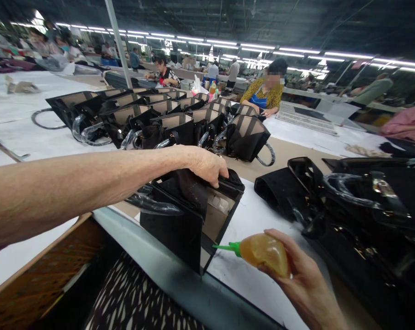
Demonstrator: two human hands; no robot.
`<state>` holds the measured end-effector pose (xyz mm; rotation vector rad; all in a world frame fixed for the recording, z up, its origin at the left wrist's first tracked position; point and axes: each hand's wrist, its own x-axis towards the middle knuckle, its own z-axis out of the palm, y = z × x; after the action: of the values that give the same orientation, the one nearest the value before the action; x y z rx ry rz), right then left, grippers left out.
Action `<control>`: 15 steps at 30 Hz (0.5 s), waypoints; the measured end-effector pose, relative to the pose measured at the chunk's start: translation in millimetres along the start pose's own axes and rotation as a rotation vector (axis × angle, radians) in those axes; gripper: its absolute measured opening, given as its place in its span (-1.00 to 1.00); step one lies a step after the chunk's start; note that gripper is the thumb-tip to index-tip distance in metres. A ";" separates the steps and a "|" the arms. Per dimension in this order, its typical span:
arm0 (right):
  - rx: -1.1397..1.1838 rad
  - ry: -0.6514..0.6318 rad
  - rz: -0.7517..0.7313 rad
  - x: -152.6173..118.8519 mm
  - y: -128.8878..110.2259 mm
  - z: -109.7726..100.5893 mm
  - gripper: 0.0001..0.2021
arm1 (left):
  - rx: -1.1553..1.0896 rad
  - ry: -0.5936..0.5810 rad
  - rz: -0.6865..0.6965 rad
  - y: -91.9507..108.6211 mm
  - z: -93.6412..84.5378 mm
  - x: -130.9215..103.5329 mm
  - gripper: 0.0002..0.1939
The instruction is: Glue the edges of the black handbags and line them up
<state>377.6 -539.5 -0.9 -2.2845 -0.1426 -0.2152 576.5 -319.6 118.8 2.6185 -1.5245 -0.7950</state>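
A black handbag (173,229) lies tilted at the table's front edge, its beige-lined opening turned to the right. My left hand (209,167) reaches across and grips the bag's far upper rim; the fingertips bend over the edge and partly hide it. A plastic-wrapped handle hangs on the bag's left side. In my right hand (300,270) is a squeeze bottle (264,252) of amber liquid with a green nozzle. The nozzle tip points left, right at the near edge of the bag's opening; whether it touches cannot be made out.
Rows of black handbags (173,126) with wrapped handles stand behind my left arm. A pile of black bags (365,220) lies at the right. Across the table a person in a yellow top (265,91) works. An orange-brown crate (45,270) sits below the edge at left.
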 end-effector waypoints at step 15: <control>0.661 0.020 0.397 22.1 5.7 14.4 -0.51 | 0.070 0.276 -0.196 24.6 19.7 -70.2 -0.74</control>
<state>401.8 -531.8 -10.0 -1.6076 0.2224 0.0210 520.1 -270.6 137.4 2.8148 -1.2611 -0.3690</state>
